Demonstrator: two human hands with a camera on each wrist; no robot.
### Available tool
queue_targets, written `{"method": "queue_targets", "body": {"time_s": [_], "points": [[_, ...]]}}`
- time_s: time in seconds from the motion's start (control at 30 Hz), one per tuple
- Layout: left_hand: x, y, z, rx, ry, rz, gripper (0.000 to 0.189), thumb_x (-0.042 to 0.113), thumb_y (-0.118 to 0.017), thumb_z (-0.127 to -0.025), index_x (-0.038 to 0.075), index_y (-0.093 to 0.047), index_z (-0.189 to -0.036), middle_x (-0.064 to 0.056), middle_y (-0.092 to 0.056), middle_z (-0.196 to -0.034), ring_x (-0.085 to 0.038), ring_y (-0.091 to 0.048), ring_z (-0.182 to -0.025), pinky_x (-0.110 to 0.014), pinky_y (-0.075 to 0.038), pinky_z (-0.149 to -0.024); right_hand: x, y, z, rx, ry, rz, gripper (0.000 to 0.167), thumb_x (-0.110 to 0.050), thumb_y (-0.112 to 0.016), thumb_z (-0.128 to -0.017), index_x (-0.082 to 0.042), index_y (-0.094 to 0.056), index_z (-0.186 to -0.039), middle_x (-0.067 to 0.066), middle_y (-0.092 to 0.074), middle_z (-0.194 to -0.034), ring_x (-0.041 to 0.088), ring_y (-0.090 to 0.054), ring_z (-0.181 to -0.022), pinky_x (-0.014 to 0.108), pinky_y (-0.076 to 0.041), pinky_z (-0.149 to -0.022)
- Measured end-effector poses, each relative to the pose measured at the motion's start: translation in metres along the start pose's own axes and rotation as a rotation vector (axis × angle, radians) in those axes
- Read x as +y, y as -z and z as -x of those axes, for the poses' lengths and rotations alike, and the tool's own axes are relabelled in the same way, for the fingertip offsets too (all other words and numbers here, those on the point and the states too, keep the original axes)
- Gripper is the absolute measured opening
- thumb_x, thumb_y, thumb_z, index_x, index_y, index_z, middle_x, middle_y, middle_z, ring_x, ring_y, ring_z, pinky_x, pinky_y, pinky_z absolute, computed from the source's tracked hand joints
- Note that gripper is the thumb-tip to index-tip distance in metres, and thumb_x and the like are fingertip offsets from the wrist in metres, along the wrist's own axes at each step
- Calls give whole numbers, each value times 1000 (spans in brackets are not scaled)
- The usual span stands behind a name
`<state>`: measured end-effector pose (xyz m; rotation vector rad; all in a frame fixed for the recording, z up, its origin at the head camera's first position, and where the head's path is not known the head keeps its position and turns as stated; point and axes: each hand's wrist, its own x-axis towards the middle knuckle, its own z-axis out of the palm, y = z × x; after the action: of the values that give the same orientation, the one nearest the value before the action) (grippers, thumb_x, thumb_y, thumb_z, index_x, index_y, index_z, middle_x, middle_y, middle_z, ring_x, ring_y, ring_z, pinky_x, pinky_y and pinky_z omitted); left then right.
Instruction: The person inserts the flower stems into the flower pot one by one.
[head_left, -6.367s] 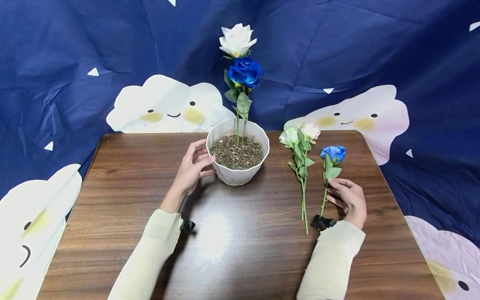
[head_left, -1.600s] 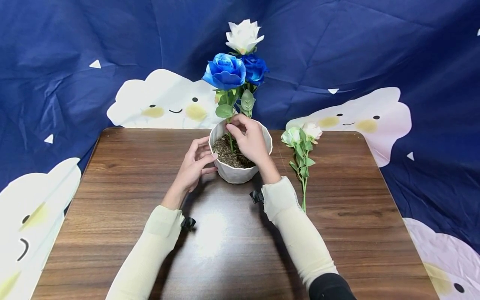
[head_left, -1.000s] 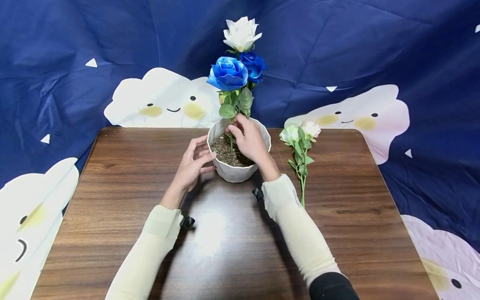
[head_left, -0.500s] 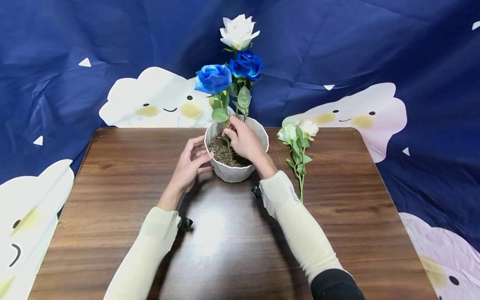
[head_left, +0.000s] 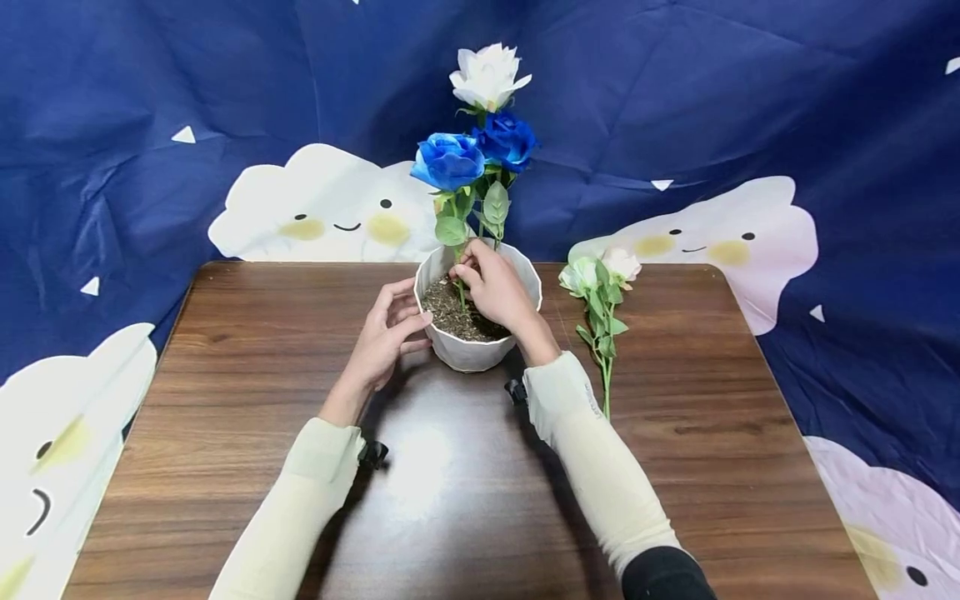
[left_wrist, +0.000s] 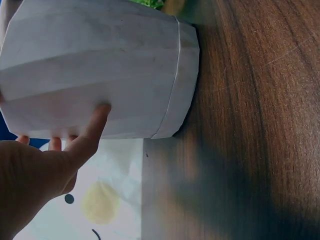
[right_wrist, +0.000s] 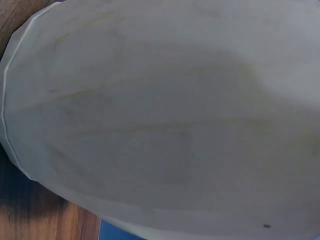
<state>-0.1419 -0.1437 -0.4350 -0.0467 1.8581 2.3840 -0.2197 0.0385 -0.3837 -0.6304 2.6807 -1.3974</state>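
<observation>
In the head view, my right hand (head_left: pixel 495 287) reaches over a white flowerpot (head_left: pixel 476 357) and pinches the green stem of a light blue rose (head_left: pixel 448 162). That stem's lower end meets the dark soil (head_left: pixel 453 321) inside. Behind it, a darker blue rose (head_left: pixel 507 142) and a taller white rose (head_left: pixel 490 77) stand upright in the pot. My left hand (head_left: pixel 381 337) rests against the pot's left side, fingers spread. The left wrist view shows a fingertip pressing the faceted pot wall (left_wrist: pixel 90 75). Pot wall (right_wrist: pixel 165 150) fills the right wrist view, hiding the right fingers.
Two pale roses, one greenish (head_left: pixel 581 276) and one pinkish (head_left: pixel 621 264), lie together on the brown wooden table (head_left: pixel 697 375) right of the pot. My right sleeve overlaps their stem ends. A dark blue cloth (head_left: pixel 300 83) with cloud faces hangs behind the table.
Earlier my right hand was at the light blue rose lying on the table's right. That rose is now upright in the pot, slightly lower than a second ago. The left hand stays at the pot.
</observation>
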Motion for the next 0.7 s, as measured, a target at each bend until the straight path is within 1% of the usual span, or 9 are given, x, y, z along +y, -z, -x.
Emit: {"method": "queue_targets", "body": {"time_s": [0.1, 0.17, 0.23, 0.33, 0.4, 0.47, 0.57, 0.63, 0.7], "points": [[-1, -1, 0, 5, 0, 1, 64, 1, -63, -94, 8, -36, -151, -23, -46, -140, -24, -55, -114, -63, -54, -93, -2, 4, 4, 43, 26, 4, 11, -7, -58, -103, 1, -59, -111, 14, -68, -107, 24, -65, -94, 31, -57, -81], [-1, -2, 0, 7, 0, 2, 63, 1, -63, -94, 9, -36, -151, -23, -46, -141, -23, -55, -113, -62, -55, -92, -4, 9, 8, 91, 48, 9, 16, -6, -60, -101, 1, -61, -115, 14, -69, -110, 24, -66, -96, 32, -56, -85], [-1, -2, 0, 8, 0, 3, 63, 1, -62, -94, 9, -37, -151, -23, -45, -141, -23, -56, -113, -60, -55, -92, -7, 16, 12, 135, 59, 7, 17, -6, -62, -100, 0, -62, -117, 13, -70, -111, 24, -67, -99, 32, -57, -88], [-2, -2, -1, 8, 1, 9, 62, 1, -62, -95, 10, -37, -151, -21, -44, -142, -22, -56, -112, -59, -56, -92, -10, 30, 19, 180, 52, -17, 17, -7, -64, -100, -1, -64, -116, 12, -71, -111, 22, -68, -99, 30, -57, -89], [-1, -2, 0, 10, 2, 11, 62, 0, -62, -95, 10, -37, -151, -21, -44, -142, -21, -56, -112, -58, -57, -91, -9, 38, 24, 192, 37, -96, 16, -4, -63, -99, 1, -63, -115, 15, -71, -111, 26, -69, -99, 31, -59, -87], [-1, -2, 0, 9, 2, 12, 62, 0, -61, -95, 10, -37, -152, -21, -44, -142, -21, -56, -112, -58, -57, -91, -6, 46, 30, 208, 27, -199, 16, 0, -61, -100, 6, -62, -114, 21, -70, -111, 31, -69, -99, 36, -61, -85], [-1, -3, 0, 8, 1, 8, 62, 1, -61, -95, 10, -36, -152, -22, -44, -142, -20, -56, -112, -59, -56, -92, 3, 58, 39, 244, 13, -342, 17, 6, -58, -99, 13, -58, -114, 31, -66, -111, 31, -69, -94, 40, -63, -80], [-1, -4, 0, 8, 1, 7, 62, 1, -61, -95, 10, -36, -152, -22, -44, -142, -20, -56, -112, -61, -55, -93, 10, 65, 46, 275, 1, -403, 18, 8, -59, -98, 16, -56, -114, 32, -65, -110, 26, -70, -91, 40, -63, -79], [-1, -4, 0, 8, 2, 6, 62, 2, -61, -95, 10, -36, -152, -22, -45, -142, -20, -55, -112, -60, -55, -93, 18, 73, 52, 307, -28, -436, 21, 7, -60, -97, 16, -55, -115, 29, -66, -108, 19, -70, -87, 35, -63, -78]]}}
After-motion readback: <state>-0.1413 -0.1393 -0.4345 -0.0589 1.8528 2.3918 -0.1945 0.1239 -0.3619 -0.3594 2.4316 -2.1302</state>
